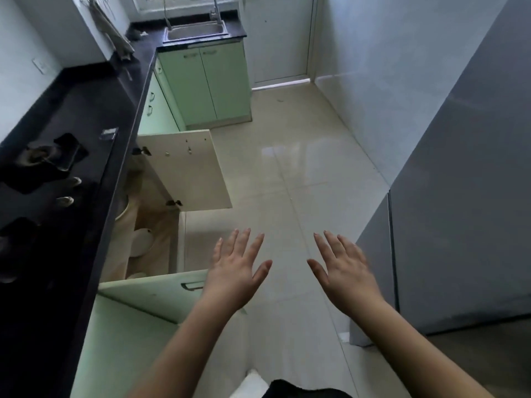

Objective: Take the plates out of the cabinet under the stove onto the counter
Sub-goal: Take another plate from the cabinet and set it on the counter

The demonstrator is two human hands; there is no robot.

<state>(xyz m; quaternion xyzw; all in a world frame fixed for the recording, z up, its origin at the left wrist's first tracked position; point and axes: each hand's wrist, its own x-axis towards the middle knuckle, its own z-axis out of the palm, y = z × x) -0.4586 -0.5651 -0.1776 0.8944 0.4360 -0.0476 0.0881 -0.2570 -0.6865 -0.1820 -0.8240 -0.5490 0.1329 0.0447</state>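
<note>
The cabinet (161, 242) under the black stove (43, 179) stands open, both doors swung out. Inside it I see a white plate (142, 242) lying on the cabinet floor and the rim of another white dish (123, 209) further back, partly hidden by the counter edge. My left hand (235, 271) hovers open, fingers spread, just right of the near door (161, 291). My right hand (344, 274) is also open and empty, held over the floor. The black counter (94, 110) runs along the left.
The far cabinet door (186, 168) juts out into the aisle. A grey fridge (459, 225) stands at the right. Pale floor tiles (287, 153) stretch ahead to a sink (198, 31) and green cabinets (207, 81) at the far end.
</note>
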